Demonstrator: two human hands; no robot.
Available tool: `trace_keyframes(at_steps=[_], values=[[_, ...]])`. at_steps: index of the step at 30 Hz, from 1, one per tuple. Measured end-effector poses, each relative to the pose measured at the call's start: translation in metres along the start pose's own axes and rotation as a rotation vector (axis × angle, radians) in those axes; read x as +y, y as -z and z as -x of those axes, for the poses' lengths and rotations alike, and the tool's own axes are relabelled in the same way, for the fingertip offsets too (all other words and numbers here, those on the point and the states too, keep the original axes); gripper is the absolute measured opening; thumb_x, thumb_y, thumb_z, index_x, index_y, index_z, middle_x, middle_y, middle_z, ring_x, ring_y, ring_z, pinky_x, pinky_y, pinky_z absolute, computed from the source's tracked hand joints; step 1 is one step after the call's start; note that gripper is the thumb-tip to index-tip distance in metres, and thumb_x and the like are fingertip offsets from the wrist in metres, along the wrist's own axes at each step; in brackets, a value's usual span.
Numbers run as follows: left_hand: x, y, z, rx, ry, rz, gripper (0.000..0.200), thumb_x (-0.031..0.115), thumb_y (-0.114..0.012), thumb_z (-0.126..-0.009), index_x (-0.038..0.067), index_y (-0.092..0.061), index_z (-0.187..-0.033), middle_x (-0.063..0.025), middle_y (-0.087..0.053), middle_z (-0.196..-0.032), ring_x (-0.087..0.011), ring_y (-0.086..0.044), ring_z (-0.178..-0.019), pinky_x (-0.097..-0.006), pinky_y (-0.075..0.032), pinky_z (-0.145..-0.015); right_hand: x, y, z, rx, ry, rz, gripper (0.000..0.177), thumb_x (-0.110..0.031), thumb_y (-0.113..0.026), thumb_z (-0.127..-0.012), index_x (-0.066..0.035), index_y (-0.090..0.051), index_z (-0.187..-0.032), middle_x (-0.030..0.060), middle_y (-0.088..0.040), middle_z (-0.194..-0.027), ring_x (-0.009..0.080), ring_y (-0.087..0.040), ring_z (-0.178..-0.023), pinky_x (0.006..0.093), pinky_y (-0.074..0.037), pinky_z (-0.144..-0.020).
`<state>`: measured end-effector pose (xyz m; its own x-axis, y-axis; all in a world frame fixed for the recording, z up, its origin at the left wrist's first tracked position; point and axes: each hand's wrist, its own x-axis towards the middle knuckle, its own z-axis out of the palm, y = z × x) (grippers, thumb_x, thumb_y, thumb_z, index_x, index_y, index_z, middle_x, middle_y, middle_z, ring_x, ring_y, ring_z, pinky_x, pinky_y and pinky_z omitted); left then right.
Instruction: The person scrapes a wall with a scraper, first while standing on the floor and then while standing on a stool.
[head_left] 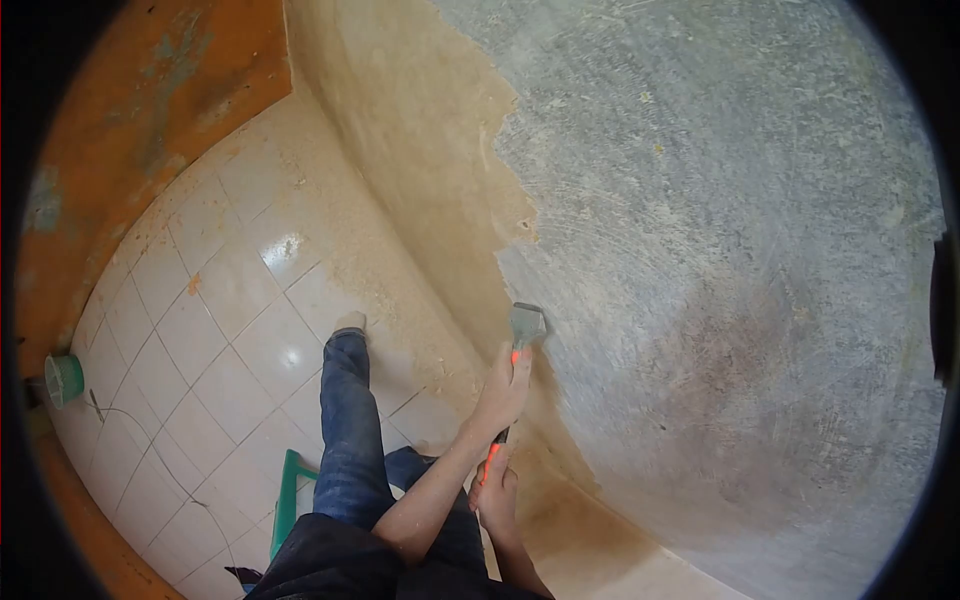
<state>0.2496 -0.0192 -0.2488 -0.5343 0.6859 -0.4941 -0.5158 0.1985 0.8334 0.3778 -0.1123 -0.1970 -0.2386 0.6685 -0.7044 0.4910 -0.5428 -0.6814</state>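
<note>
A long-handled scraper [527, 323] with a wide flat metal blade and an orange and black handle lies against the wall. Its blade rests at the border between the beige coating [420, 190] and the bare grey surface [650, 250]. My left hand [503, 390] is wrapped round the upper handle, just below the blade. Lower down, my right hand [496, 495] grips the handle's orange end. Both hands are closed, and part of the handle between them shows.
Dust and flakes [370, 270] lie along the foot of the wall on the white tiled floor [240, 350]. A green stool [285, 500] stands by my legs. At far left are a green bucket [65, 381] and a thin cable [150, 437]. An orange wall [130, 110] bounds the floor.
</note>
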Motion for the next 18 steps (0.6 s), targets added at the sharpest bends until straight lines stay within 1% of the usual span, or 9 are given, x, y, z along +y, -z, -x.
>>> trace_keyframes(at_steps=[2,3,5,6,8,10,12,14,18], values=[[-0.004,-0.003,-0.01,0.087,-0.111,0.032,0.033,0.037,-0.039,-0.103,0.007,-0.047,-0.113,-0.0008,-0.046,-0.069,-0.0097,-0.046,-0.056,-0.029,-0.04,-0.046,-0.018,0.004,-0.014,-0.002,0.02,0.077,0.062,-0.056,-0.03,-0.102,-0.011,-0.039,-0.061,-0.0001,-0.035,-0.045,0.0111,-0.037,-0.033,0.0274,-0.03,-0.033],[0.005,0.002,-0.017,0.079,-0.113,0.029,0.033,0.037,-0.039,-0.103,0.007,-0.047,-0.113,-0.0008,-0.046,-0.069,-0.0097,-0.046,-0.056,-0.029,-0.04,-0.046,-0.028,0.002,-0.021,-0.002,0.038,0.157,0.064,-0.058,-0.028,-0.102,-0.012,-0.038,-0.059,0.0011,-0.035,-0.044,0.012,-0.037,-0.033,0.0283,-0.03,-0.033],[0.03,0.02,-0.03,0.029,0.069,0.111,0.035,0.035,-0.038,-0.104,0.005,-0.046,-0.122,0.0,-0.045,-0.068,-0.0085,-0.045,-0.057,-0.0284,-0.04,-0.05,-0.037,-0.01,-0.023,0.021,0.037,0.183,0.065,-0.058,-0.027,-0.102,-0.012,-0.038,-0.058,0.0012,-0.036,-0.044,0.0123,-0.036,-0.032,0.0282,-0.03,-0.033],[0.021,0.016,-0.025,0.03,0.07,0.107,0.035,0.035,-0.038,-0.104,0.005,-0.046,-0.122,0.0,-0.045,-0.068,-0.0085,-0.045,-0.057,-0.0284,-0.04,-0.05,-0.039,-0.016,-0.024,0.036,0.035,0.211,0.065,-0.058,-0.026,-0.102,-0.012,-0.038,-0.057,0.0014,-0.037,-0.043,0.0125,-0.035,-0.032,0.0281,-0.03,-0.033],[-0.005,0.006,-0.01,0.038,-0.142,-0.003,0.038,0.034,-0.039,-0.104,0.005,-0.045,-0.127,0.0017,-0.043,-0.067,-0.0069,-0.043,-0.056,-0.0279,-0.039,-0.051,-0.017,-0.01,-0.002,0.002,-0.033,0.069,0.064,-0.055,-0.027,-0.103,-0.011,-0.039,-0.058,0.0015,-0.038,-0.044,0.0122,-0.037,-0.032,0.0274,-0.03,-0.033],[0.0,0.005,-0.018,0.044,-0.121,0.041,0.039,0.035,-0.039,-0.104,0.005,-0.044,-0.129,0.0023,-0.043,-0.067,-0.0067,-0.042,-0.056,-0.0274,-0.039,-0.051,-0.026,-0.009,-0.003,-0.029,-0.089,-0.058,0.063,-0.051,-0.029,-0.104,-0.009,-0.041,-0.059,0.0017,-0.04,-0.044,0.0119,-0.039,-0.032,0.0267,-0.03,-0.033],[0.012,0.01,-0.025,0.032,-0.091,0.078,0.041,0.035,-0.039,-0.104,0.005,-0.044,-0.131,0.0029,-0.043,-0.067,-0.0065,-0.042,-0.056,-0.0269,-0.039,-0.052,-0.041,-0.014,-0.027,-0.015,-0.004,0.109,0.066,-0.056,-0.027,-0.103,-0.01,-0.04,-0.057,0.0015,-0.038,-0.043,0.0122,-0.038,-0.033,0.0274,-0.031,-0.033],[0.045,0.033,-0.037,0.017,0.132,0.101,0.036,0.039,-0.041,-0.104,0.004,-0.046,-0.107,-0.004,-0.048,-0.077,-0.0118,-0.049,-0.07,-0.0325,-0.043,-0.063,-0.041,-0.018,-0.032,-0.018,0.035,0.194,0.067,-0.059,-0.026,-0.102,-0.011,-0.039,-0.056,0.0015,-0.037,-0.043,0.0124,-0.037,-0.033,0.0278,-0.031,-0.033],[0.015,0.017,-0.016,-0.025,0.01,0.072,0.036,0.04,-0.041,-0.104,0.005,-0.045,-0.104,-0.0041,-0.046,-0.076,-0.0117,-0.048,-0.069,-0.032,-0.043,-0.063,-0.028,-0.023,-0.005,-0.009,-0.007,0.091,0.067,-0.058,-0.026,-0.102,-0.01,-0.039,-0.056,0.0018,-0.037,-0.042,0.0129,-0.038,-0.033,0.0275,-0.032,-0.034]])
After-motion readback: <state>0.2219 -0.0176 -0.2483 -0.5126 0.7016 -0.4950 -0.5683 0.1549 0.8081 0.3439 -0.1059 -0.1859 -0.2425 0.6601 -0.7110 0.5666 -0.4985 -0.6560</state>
